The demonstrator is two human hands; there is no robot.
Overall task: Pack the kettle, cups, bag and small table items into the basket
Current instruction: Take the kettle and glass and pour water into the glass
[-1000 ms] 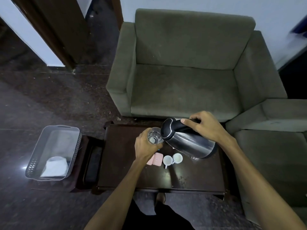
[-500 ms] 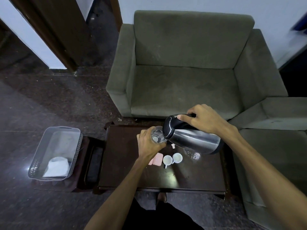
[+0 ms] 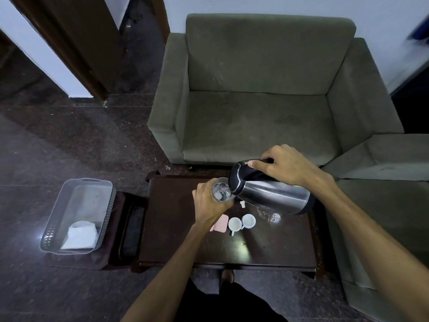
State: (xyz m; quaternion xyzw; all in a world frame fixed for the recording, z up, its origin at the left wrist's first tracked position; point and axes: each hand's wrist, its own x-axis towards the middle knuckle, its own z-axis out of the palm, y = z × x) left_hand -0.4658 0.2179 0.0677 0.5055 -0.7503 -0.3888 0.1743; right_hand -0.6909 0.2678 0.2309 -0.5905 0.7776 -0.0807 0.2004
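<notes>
Over the worktop our right grip is closed around the handle of the kettle, tipped almost flat, spout at a glass clasped in our left grip. 2 cups sit below; the basket holds the bag.

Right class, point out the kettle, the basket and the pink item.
kettle (image 3: 274,197), head view, steel body
basket (image 3: 53,225), head view, left wall
pink item (image 3: 220,227), head view, flat top
</notes>
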